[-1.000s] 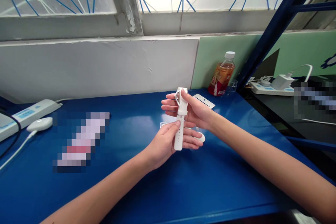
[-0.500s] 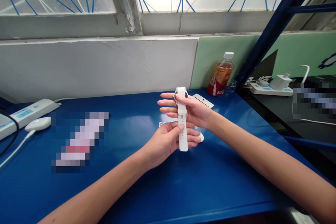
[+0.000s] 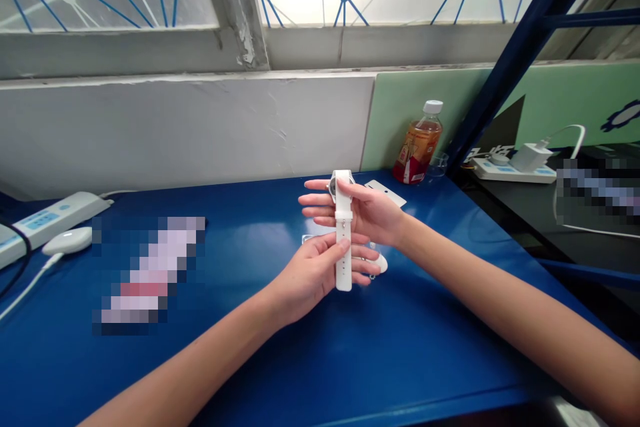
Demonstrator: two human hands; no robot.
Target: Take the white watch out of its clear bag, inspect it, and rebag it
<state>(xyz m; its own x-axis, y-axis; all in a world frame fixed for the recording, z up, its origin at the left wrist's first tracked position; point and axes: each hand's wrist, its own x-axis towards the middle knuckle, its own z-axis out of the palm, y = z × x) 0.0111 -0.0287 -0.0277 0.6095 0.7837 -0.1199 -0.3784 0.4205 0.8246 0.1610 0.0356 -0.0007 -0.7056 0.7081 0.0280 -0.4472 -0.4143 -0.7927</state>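
A wristwatch (image 3: pixel 343 197) with a white strap is held upright above the blue desk, its strap buckled and the free end hanging down. My right hand (image 3: pixel 374 212) grips its upper part, thumb across the strap near the watch case, the other fingers stretched out behind. Lower down, my left hand (image 3: pixel 313 270) pinches the holed strap end between thumb and fingers. Most of the watch face is hidden behind the strap. Behind the hands lies a small white rounded object (image 3: pixel 381 263), partly covered by my left fingers, and a white card (image 3: pixel 387 193).
On the blue desk (image 3: pixel 240 360), a power strip (image 3: pixel 55 223) and a white cabled device (image 3: pixel 69 240) lie at left, near a pixelated object (image 3: pixel 155 267). A drink bottle (image 3: pixel 419 143) stands at the back right beside a blue metal post (image 3: pixel 505 73).
Both hands keep their hold on the watch. It has turned slightly, so a little more of the face shows at the strap's left side. The view has shifted slightly.
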